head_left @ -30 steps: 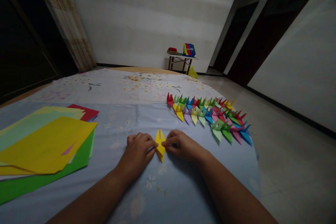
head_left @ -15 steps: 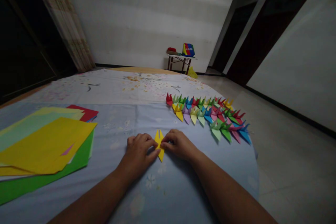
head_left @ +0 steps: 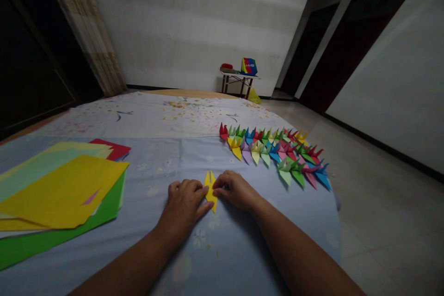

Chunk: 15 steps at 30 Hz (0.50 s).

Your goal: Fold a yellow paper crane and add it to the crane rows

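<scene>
A yellow origami piece (head_left: 210, 190), folded narrow with two points upward and one downward, lies on the pale blue bedsheet (head_left: 149, 171). My left hand (head_left: 183, 203) presses against its left side, with the fingertips on the paper. My right hand (head_left: 235, 189) pinches its right side from the other direction. Rows of folded paper cranes (head_left: 274, 153) in many colours stand to the upper right of my hands, apart from them.
A stack of coloured paper sheets (head_left: 58, 189) lies to the left of my hands on the bedsheet. A floral sheet (head_left: 156, 115) lies beyond it. The bed edge meets a tiled floor (head_left: 381, 222) on the right. A small table (head_left: 237, 76) with boxes stands by the far wall.
My hands stay on the yellow piece, with only small shifts of the fingers. The view has tilted slightly, and the piece sits a little higher in the frame.
</scene>
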{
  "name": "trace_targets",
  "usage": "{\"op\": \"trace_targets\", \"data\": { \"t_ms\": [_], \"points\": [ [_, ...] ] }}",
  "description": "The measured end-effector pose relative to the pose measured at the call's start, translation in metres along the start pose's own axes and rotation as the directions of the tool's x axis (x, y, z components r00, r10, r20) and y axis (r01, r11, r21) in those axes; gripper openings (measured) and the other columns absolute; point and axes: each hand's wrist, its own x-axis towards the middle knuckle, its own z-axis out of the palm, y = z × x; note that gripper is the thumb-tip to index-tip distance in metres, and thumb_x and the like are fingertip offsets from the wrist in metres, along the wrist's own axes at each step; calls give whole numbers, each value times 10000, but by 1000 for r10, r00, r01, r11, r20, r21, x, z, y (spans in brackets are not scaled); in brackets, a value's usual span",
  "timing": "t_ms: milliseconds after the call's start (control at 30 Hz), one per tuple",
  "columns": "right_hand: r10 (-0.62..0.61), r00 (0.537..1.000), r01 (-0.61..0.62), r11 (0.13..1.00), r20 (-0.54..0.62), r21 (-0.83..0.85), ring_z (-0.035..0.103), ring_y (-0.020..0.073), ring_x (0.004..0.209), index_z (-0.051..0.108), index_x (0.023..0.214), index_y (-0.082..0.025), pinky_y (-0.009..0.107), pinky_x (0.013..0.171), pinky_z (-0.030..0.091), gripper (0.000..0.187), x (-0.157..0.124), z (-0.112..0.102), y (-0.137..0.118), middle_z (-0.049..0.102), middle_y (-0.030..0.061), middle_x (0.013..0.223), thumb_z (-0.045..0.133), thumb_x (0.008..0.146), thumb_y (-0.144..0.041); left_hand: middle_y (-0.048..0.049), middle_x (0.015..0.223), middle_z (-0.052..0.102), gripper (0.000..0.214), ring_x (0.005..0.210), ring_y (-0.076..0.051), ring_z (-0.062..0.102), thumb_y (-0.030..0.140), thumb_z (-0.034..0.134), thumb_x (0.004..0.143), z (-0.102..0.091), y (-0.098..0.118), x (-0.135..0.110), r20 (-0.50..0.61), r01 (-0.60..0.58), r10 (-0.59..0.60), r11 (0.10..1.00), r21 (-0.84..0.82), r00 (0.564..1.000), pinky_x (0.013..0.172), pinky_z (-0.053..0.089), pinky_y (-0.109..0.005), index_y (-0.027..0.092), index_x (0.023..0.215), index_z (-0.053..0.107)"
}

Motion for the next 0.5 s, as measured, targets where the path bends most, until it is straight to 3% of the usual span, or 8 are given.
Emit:
{"op": "trace_targets", "data": {
  "t_ms": [167, 333, 500],
  "points": [
    [10, 1000, -10, 1000, 1, -12, 521, 130, 792, 662, 812, -210, 248, 718, 356, 84, -1, -1, -2, 584, 5, 807, 624, 756, -260, -56, 1022, 618, 233, 979, -249, 518, 313, 570, 796, -1, 7, -1, 22, 13, -15, 998, 61, 1000, 877, 244, -456, 250, 1015, 619],
    [76, 993, -83, 993, -87, -79, 508, 134, 747, 651, 771, -183, 253, 687, 333, 183, 3, 9, -5, 596, 21, 761, 567, 800, -343, -77, 1035, 619, 221, 985, -254, 515, 279, 516, 833, -2, 15, -2, 31, 13, -17, 991, 136, 999, 883, 251, -451, 227, 1027, 607],
    [92, 989, -107, 986, -113, -129, 507, 151, 808, 626, 777, -191, 281, 731, 297, 159, 5, 14, -8, 607, 22, 804, 592, 786, -346, -84, 1036, 618, 232, 989, -261, 509, 274, 487, 843, -4, 21, -4, 37, 10, -17, 983, 186, 999, 888, 250, -464, 217, 1039, 597]
  ]
}}
